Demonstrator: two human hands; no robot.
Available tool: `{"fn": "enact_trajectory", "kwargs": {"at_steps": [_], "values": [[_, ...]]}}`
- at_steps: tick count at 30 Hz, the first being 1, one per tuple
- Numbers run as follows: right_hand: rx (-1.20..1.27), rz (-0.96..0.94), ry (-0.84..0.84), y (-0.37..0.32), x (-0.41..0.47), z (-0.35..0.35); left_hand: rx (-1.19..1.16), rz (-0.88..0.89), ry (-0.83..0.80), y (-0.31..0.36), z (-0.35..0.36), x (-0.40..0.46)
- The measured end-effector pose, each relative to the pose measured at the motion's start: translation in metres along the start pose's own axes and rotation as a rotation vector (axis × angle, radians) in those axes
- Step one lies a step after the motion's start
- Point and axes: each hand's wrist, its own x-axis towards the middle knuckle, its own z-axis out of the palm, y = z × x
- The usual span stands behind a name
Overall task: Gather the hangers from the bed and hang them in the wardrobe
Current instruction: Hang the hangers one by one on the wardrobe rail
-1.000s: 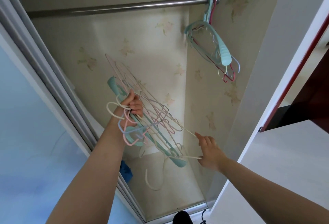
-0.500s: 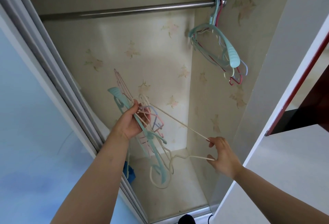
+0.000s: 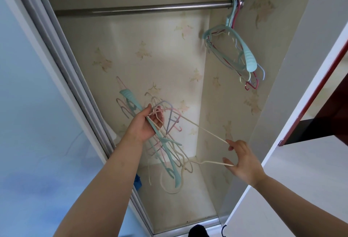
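While left hand [image 3: 144, 126] grips the hanger bundle [image 3: 165, 142], right hand [image 3: 243, 161] has pulled a cream hanger [image 3: 205, 130] nearly free, rod [image 3: 143, 9] next.

Just the one head cam, wide-angle, looking forward and down into the wardrobe [image 3: 143, 71] from close up, rail [image 3: 143, 9] near the top, both forearms reaching in from below.

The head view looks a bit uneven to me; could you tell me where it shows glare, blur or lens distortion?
Head view: a bright streak of glare runs along the metal rail; the hung hangers are smeared at their left tip, as if by motion; wide-angle bending splays the sliding door frame outward.
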Motion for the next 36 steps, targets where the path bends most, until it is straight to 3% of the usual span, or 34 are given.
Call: {"fn": "enact_trajectory", "kwargs": {"at_steps": [7, 17, 22, 25, 36], "values": [[-0.033, 0.048, 0.015, -0.009, -0.003, -0.008, -0.003, 0.167, 0.181, -0.008, 0.007, 0.008], [0.0, 0.165, -0.157, -0.009, 0.003, -0.027, -0.054, 0.233, 0.157, -0.009, 0.001, 0.007], [-0.209, 0.038, 0.033, -0.021, -0.004, -0.018, -0.053, 0.329, 0.194, -0.016, 0.01, 0.006], [-0.285, 0.014, 0.116, -0.021, -0.004, -0.013, 0.028, 0.274, 0.162, -0.014, 0.007, 0.01], [-0.38, -0.098, 0.133, 0.0, 0.023, -0.054, 0.135, 0.063, 0.048, -0.01, -0.003, 0.003]]}}
